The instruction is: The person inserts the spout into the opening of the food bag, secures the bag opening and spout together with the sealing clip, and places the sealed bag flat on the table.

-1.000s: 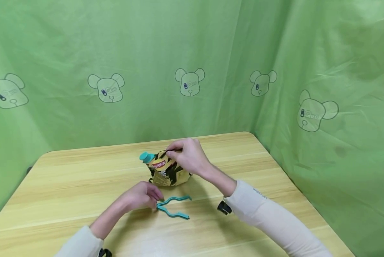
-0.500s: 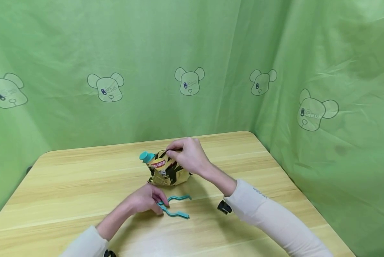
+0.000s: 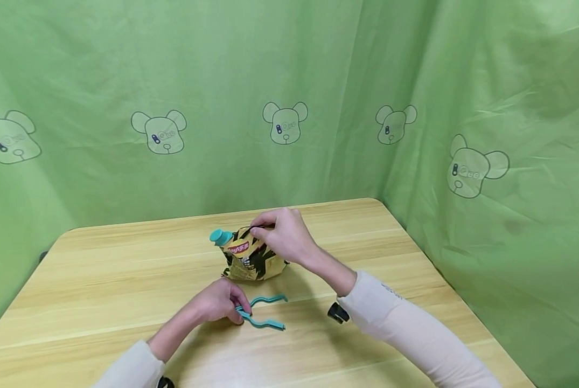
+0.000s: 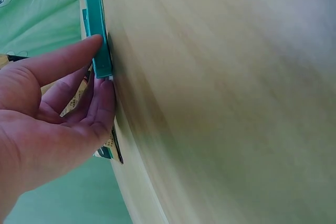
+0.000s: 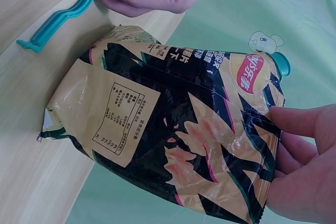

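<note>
A yellow and black snack bag (image 3: 257, 261) stands on the table, its folded top edge pinched by my right hand (image 3: 291, 234). From its upper left corner sticks out a teal cap (image 3: 218, 237). My left hand (image 3: 218, 302) pinches the joined end of a teal clip (image 3: 267, 324), whose two arms lie spread towards the right, in front of the bag. In the left wrist view the thumb and fingers of the left hand (image 4: 63, 98) hold the clip (image 4: 97, 24) close to the tabletop. The right wrist view shows the bag (image 5: 173, 124) between thumb and fingers of the right hand (image 5: 307, 161).
The wooden table (image 3: 124, 258) has a green curtain (image 3: 221, 70) with bear drawings behind it and along its right side. A black band piece (image 3: 338, 313) hangs under the right sleeve.
My left hand has moved slightly right and now pinches the clip's joined end. The clip has shifted very little. My right hand stays at the bag's top.
</note>
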